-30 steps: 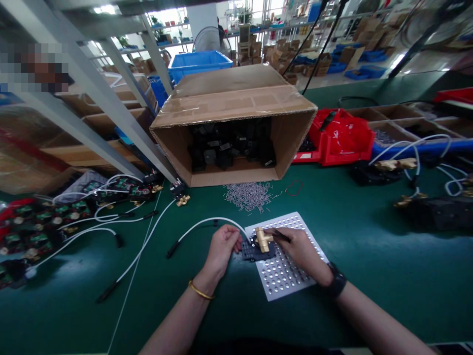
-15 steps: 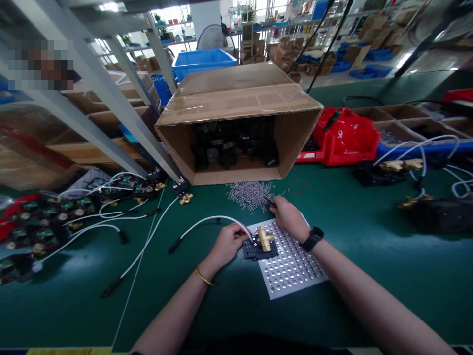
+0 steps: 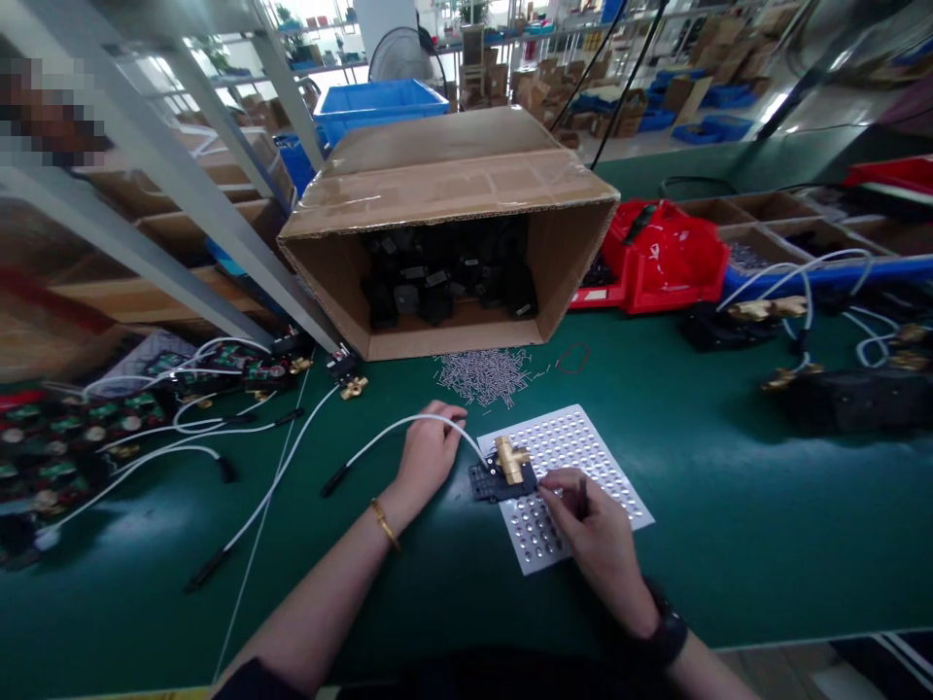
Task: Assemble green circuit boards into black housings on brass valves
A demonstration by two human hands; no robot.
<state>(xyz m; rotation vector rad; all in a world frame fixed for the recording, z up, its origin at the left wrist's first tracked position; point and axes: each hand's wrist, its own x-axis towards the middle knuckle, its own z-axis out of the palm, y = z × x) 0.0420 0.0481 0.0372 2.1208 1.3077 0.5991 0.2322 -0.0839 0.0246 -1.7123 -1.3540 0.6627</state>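
Fingers [image 3: 564, 477] of the right hand [image 3: 599, 530], back from the far screws [image 3: 485, 374], are pinched at the black part [image 3: 487, 483] overlapping the sheet [image 3: 572, 439]; the half-curled left hand [image 3: 430, 452] is drawn away, both grips' contents unclear.

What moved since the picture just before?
The right hand moved from the screw pile back to the black module. The left hand moved away from the module's left end, forward toward that pile. The brass fitting and perforated plate stayed put.
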